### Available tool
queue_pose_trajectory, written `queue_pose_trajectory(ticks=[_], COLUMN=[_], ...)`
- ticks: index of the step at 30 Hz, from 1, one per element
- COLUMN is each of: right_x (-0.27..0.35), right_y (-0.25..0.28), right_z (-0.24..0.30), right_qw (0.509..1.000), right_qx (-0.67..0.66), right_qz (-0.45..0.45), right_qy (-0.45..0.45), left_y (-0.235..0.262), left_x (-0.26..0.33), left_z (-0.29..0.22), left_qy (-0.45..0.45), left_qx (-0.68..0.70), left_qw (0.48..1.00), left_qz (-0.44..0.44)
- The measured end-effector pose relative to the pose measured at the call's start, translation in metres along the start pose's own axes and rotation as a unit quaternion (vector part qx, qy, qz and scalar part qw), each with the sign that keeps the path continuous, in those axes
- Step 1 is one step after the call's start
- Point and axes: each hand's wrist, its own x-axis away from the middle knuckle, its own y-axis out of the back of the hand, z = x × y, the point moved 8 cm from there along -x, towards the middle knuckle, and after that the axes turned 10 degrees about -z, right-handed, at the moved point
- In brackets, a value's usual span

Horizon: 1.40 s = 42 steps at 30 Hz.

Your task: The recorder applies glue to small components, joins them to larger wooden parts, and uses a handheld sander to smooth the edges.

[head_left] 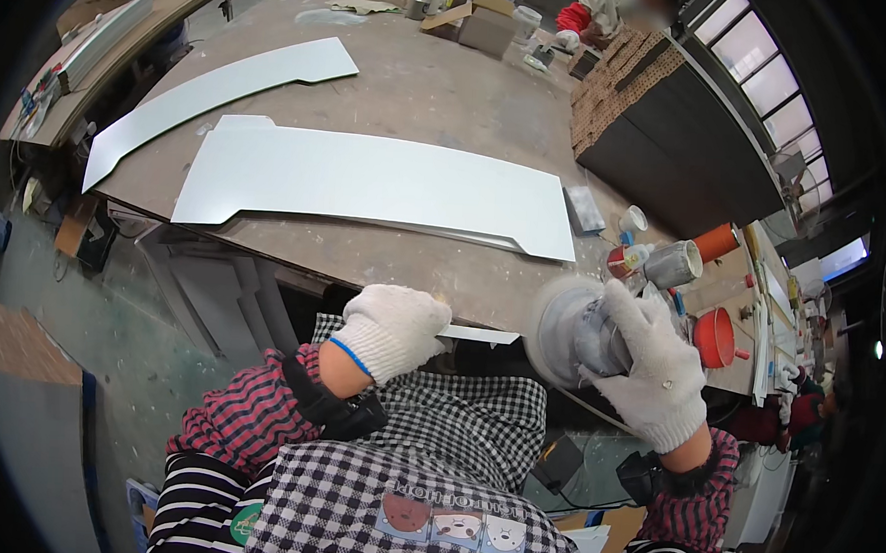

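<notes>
Spreading across most of what I see is the bench [443, 86], a broad brown top, dusty and scuffed. On it, just beyond its near edge, lies the large pale grey panel [368, 182], long and flat, with a stepped notch at its left end and a slanted cut at its right. Beyond that panel, toward the bench's far left, a second grey panel [212, 89] lies at an angle, narrower and well apart from the first.

At the bench's near edge, right of centre, my right hand [648, 372], in a white knitted glove, is wrapped tight around the grey body of a round sander [565, 333]. Its disc is pale, dusty and faces left, just off the bench's edge. My left hand [395, 329], gloved the same with a blue cuff line, is closed over one end of a thin pale strip [475, 333], flat and narrow, which runs rightward along the bench's near edge toward the sander's disc.

Past the bench's right end stand small tins and pots [664, 263], and an orange funnel [715, 338] sits nearest the sander.
</notes>
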Motion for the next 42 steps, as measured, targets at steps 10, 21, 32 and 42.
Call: queue_pose_trajectory(ticks=[10, 21, 32, 42], right_x=[-0.004, -0.01, 0.0, 0.011], right_y=[-0.016, -0.02, -0.008, -0.008], right_z=[0.035, 0.034, -0.01, 0.001], right_qw=[0.994, 0.99, 1.0, 0.999], right_qx=[-0.02, 0.003, -0.023, -0.008], right_qz=[0.091, 0.139, -0.019, 0.028], right_qy=[0.051, 0.006, -0.001, -0.015], left_y=[0.001, -0.002, -0.003, -0.002], left_x=[-0.002, -0.001, 0.001, -0.003], left_z=[0.002, 0.0, 0.003, 0.003], left_qy=[0.008, -0.001, 0.02, 0.022], left_qx=[-0.018, -0.025, -0.009, -0.021], left_qw=[1.0, 0.999, 1.0, 0.999], left_qz=[0.005, -0.02, -0.01, -0.014])
